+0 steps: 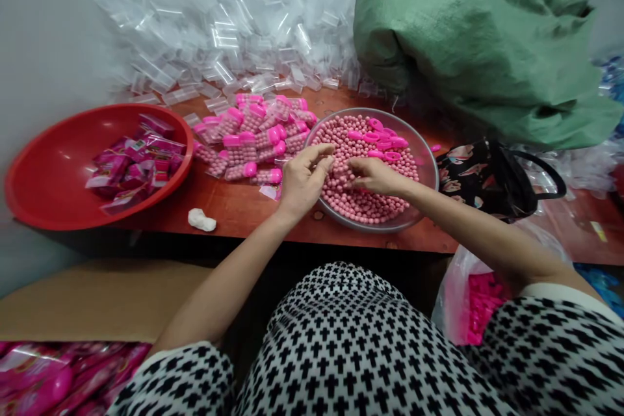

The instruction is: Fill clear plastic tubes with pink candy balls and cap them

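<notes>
A metal bowl (429, 177) full of small round pink beads (361, 203) sits at the front of the table. Several bright pink plastic caps (383, 140) lie on the beads at the bowl's far side. Over the bowl's left rim is my left hand (305, 181), its fingers curled toward the thumb; what they hold, if anything, I cannot make out. My right hand (374, 177) is low over the beads with fingertips drawn together, and their contents are hidden. Left of the bowl lies a heap of transparent tubes filled with pink beads and capped in pink (253, 136).
A red basin (43, 175) with pink packets (139, 162) stands at left, a white crumpled lump (201, 220) beside it. Transparent tubes (229, 32) pile up behind. A green sack (478, 45) and black flowered bag (487, 175) are at right. Below are a cardboard box (97, 292) and plastic bag (451, 299).
</notes>
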The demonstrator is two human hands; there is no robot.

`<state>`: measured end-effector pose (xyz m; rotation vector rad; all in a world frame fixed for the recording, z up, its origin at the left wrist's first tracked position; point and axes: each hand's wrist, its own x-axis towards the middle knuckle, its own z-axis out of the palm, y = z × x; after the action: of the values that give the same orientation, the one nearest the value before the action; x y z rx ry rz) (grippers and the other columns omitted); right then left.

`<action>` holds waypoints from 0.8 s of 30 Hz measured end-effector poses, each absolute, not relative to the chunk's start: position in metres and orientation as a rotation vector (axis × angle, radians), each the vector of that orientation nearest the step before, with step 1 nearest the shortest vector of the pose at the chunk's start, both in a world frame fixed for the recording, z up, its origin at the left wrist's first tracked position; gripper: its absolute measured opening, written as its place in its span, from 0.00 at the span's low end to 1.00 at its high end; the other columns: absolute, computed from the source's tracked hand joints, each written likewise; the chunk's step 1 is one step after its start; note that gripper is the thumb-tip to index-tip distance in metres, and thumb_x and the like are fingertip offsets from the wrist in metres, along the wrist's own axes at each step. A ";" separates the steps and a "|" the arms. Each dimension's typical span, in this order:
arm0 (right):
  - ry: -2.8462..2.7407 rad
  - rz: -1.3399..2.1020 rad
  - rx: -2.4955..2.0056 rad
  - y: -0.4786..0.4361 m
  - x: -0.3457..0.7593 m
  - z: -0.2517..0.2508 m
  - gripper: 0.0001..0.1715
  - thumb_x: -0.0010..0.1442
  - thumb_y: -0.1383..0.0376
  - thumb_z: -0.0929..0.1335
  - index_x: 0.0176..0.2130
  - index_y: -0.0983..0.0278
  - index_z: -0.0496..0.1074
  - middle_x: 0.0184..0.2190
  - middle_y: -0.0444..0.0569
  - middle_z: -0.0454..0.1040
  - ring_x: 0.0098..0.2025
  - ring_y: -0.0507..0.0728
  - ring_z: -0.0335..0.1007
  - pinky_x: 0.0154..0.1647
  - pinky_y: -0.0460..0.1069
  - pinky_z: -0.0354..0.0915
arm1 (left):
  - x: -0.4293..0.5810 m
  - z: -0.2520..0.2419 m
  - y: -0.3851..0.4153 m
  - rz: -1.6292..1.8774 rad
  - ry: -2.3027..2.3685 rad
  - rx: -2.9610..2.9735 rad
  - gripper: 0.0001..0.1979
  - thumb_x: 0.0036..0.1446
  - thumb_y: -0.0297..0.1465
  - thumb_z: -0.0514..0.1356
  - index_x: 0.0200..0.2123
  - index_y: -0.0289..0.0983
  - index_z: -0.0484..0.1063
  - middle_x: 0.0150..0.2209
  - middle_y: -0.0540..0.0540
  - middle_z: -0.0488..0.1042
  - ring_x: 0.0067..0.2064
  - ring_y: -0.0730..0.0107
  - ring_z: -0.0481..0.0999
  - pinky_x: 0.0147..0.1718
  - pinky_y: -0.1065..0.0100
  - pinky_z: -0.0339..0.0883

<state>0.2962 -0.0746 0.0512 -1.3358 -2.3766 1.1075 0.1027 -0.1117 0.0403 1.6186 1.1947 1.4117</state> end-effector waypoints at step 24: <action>-2.511 0.674 -0.968 -0.086 0.353 0.094 0.06 0.63 0.64 0.69 0.41 0.64 0.72 0.28 0.46 0.78 0.30 0.53 0.70 0.33 0.47 0.61 | 0.136 0.041 -0.105 1.078 0.939 1.479 0.15 0.55 0.34 0.67 0.46 0.36 0.81 0.45 0.42 0.82 0.49 0.58 0.80 0.52 0.57 0.74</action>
<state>0.3533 -0.0863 0.0942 -0.9679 -2.5107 0.6742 0.1362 -0.1052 0.0411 1.4793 0.9387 1.0782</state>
